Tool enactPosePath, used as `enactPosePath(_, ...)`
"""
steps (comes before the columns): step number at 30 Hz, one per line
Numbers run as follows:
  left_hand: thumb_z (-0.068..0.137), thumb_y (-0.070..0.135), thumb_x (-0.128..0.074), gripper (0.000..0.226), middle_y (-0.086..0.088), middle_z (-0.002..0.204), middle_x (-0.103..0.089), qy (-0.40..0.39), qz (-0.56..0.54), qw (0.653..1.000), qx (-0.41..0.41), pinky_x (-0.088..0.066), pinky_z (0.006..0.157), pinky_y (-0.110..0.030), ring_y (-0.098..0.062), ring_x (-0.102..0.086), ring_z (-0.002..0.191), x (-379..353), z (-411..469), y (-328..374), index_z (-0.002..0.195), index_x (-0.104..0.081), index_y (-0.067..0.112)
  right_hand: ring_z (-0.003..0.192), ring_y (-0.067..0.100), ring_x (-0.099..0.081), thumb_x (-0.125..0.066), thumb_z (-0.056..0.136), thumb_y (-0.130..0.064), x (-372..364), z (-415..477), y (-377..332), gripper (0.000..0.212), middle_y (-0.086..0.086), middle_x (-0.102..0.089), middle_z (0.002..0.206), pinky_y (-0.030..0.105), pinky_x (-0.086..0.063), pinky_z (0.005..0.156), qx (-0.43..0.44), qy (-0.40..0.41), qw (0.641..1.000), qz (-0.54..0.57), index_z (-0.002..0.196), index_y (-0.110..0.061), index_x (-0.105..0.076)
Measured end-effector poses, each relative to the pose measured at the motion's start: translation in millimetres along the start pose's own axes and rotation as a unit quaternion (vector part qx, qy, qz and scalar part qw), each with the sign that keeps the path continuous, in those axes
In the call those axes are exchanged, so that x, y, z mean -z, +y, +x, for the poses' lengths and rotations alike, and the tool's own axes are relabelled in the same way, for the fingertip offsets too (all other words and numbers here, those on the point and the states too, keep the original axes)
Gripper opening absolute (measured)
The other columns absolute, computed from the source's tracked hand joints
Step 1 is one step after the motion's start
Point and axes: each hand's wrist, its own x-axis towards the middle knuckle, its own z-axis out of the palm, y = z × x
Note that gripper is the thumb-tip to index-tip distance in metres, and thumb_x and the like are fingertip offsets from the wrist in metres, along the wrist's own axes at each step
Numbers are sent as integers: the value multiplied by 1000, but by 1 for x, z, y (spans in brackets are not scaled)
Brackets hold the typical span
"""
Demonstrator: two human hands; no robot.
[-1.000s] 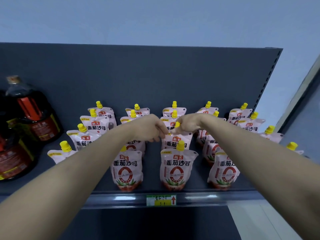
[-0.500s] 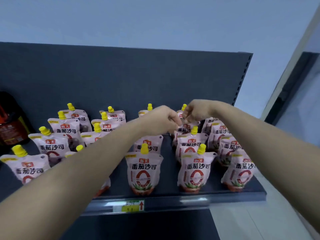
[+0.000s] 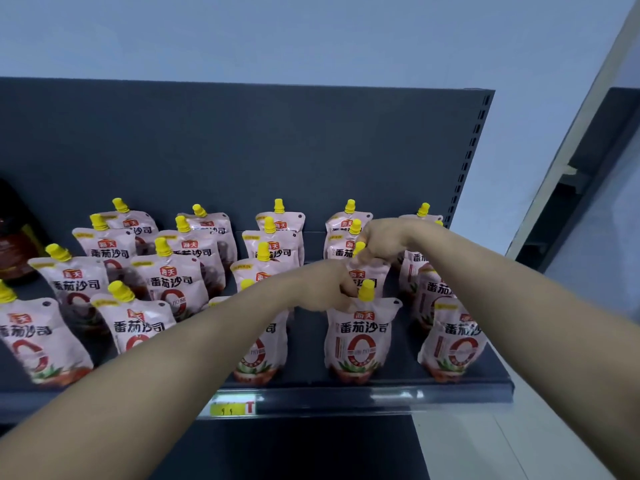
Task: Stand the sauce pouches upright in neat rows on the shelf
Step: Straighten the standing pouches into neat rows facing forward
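Note:
Several pink sauce pouches with yellow caps stand upright in rows on the dark shelf (image 3: 381,398). Both hands meet at one sauce pouch (image 3: 367,273), second from the front in the column second from the right. My left hand (image 3: 322,287) has curled fingers at that pouch's left top edge. My right hand (image 3: 384,242) pinches its top right, beside the yellow cap (image 3: 360,247). The hands hide most of this pouch. Directly in front of it stands the front pouch (image 3: 360,337) of the same column, untouched.
A dark oil bottle (image 3: 14,244) stands at the far left of the shelf. A yellow price tag (image 3: 232,407) sits on the shelf's front rail. The grey back panel (image 3: 277,150) rises behind the pouches. The shelf ends at the right, past the last column (image 3: 453,341).
Both hands have moved right along the shelf, from the middle column to the column second from the right. The view has swung right, and the oil bottle has slid almost out of view.

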Motion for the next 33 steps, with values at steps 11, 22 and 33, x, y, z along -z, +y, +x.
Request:
enactPosePath(11,87,34,-61,29,6,93,-67,-94,-70,992,36,-55,82,-25,-11,-63,87,16,-2,-1,110,-68,18,68,13,-57,-69,86,-28,11,0,12,21,-1,-58,70,22,-51,67,59,-75,990,108,71,-15,-61)
enactPosePath(22,88,10,-60,18,-5,94,-65,197,-109,966,126,-48,78,-27,-16,-59,86,64,34,-17,104,-68,9,105,21,-58,-67,87,-18,42,37,41,24,6,-66,118,29,-42,89,31,161,982,95,110,-9,-69)
enactPosePath(33,87,10,-61,26,-6,120,-66,189,-58,963,182,-45,90,-24,-21,-60,110,60,102,-44,112,-67,10,111,26,-60,-62,91,-28,48,110,39,37,11,-66,119,35,-46,97,45,136,987,67,118,-4,-64)
